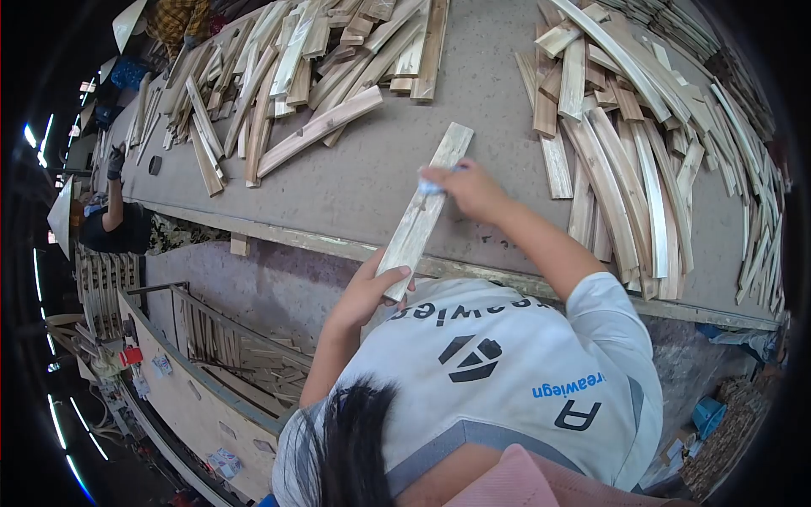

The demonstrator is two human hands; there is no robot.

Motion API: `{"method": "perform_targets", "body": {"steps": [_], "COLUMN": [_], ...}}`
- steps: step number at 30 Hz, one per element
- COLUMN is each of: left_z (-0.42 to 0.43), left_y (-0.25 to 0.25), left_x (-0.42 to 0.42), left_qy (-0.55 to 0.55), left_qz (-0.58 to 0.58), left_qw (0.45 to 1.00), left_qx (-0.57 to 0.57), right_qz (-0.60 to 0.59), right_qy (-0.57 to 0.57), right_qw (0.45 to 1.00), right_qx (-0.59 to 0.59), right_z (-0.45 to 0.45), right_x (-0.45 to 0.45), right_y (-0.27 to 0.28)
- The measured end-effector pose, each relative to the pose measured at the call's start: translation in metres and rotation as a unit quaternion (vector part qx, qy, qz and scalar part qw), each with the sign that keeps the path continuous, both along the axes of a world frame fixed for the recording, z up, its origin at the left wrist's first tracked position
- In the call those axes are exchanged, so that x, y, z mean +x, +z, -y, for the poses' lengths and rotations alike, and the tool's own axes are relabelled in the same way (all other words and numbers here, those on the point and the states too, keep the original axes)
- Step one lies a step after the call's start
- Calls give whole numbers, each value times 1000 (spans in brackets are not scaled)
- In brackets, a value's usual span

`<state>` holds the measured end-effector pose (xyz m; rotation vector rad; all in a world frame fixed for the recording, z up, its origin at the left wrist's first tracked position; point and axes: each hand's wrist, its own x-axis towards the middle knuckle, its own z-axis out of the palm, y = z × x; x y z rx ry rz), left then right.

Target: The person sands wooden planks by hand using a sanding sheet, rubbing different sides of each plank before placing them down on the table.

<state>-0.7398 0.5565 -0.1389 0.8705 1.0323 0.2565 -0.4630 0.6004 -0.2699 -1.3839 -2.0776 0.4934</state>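
Note:
My left hand (369, 290) is closed around the near end of a flat wooden slat (411, 228), thumb on its upper face. The slat slants away from me over the front edge of the table, its far end above the tabletop. Partway along it, my right hand (475, 193) presses a small bluish-white wad (431, 183) against the upper face. It looks like a crumpled cloth, but its exact kind is hard to make out. Dark streaks mark the slat's face just below the wad.
Wooden slats (321, 127) lie piled at the table's left and back. Another heap (617, 169) covers the right side. Beyond the table's left end, a co-worker's gloved hand (116, 162) is raised. A wooden-sided bin (198, 397) stands at lower left, near a blue container (708, 416) at lower right.

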Motion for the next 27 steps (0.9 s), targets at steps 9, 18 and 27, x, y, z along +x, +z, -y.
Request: {"method": "perform_targets", "body": {"steps": [9,18,27], "left_z": [-3,-5,10], "left_y": [-1,-2,-16], "left_x": [-1,-4,-1], "left_qy": [11,3,-178], "left_qz": [21,42,-280], "left_qw": [1000,998,874], "left_qx": [-20,-38,355], "right_qz": [41,-17,32], "right_qy": [10,74,64], "right_qw": [997,997,994], "right_qx": [-71,18,80], "right_z": [24,37,51], "right_x": [-7,-12,-26], "right_y": [34,29,31]}}
